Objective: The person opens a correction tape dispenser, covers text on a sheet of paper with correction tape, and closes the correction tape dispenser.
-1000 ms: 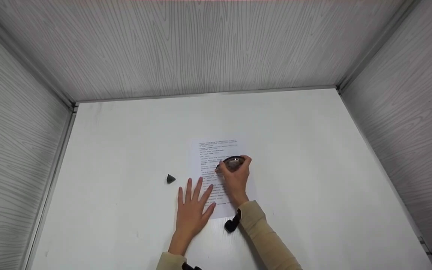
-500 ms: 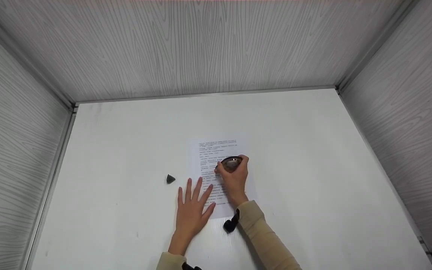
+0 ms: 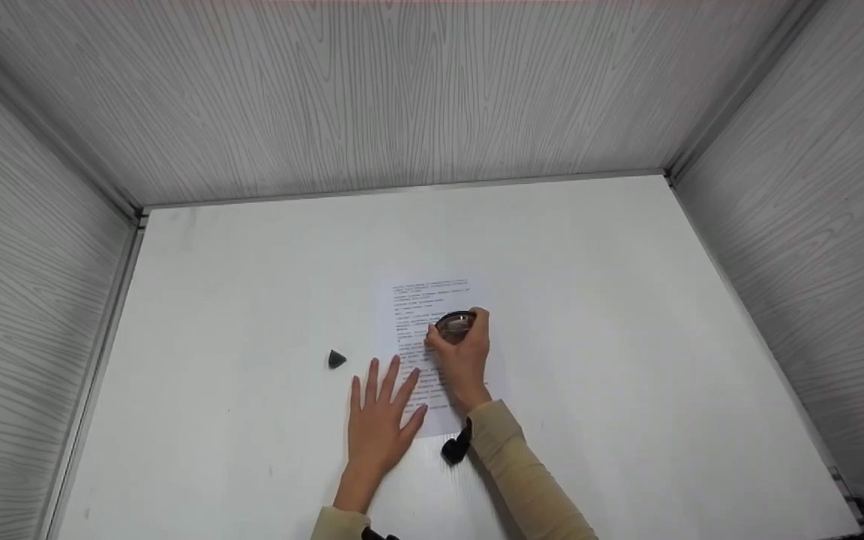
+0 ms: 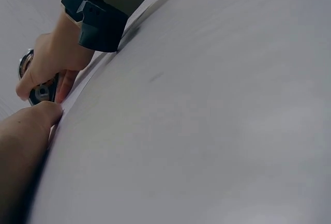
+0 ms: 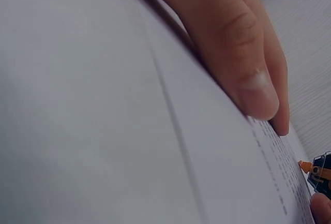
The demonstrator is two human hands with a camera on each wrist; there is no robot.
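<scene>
The back wall is gray and wavy like wood, and it stands at 12 o'clock. The left wall is at 9 and the right wall at 3. Inside them is a big white table. Near its middle lies a white paper with rows of tiny black print, too small to read. From the middle of the paper, the tan right sleeve comes in at about 5 o'clock, and a bit of the left sleeve shows at about 7. The left hand is flat, fingers spread wide, between 7 and 8 o'clock; it lies partly on the table and partly on the paper, and it grips nothing. The right hand is over the paper, just on the 3 o'clock side of its middle. Its fingers and thumb are curled around a dark, see-through tool, and they hold it tight. The tool is on the paper between 12 and 1 o'clock, and its orange nose shows in the right wrist view. A black box sits on the right wrist, at 6 o'clock. The smallest thing is a dark three-sided piece, lying on the table at 9 o'clock, just beside the paper.
</scene>
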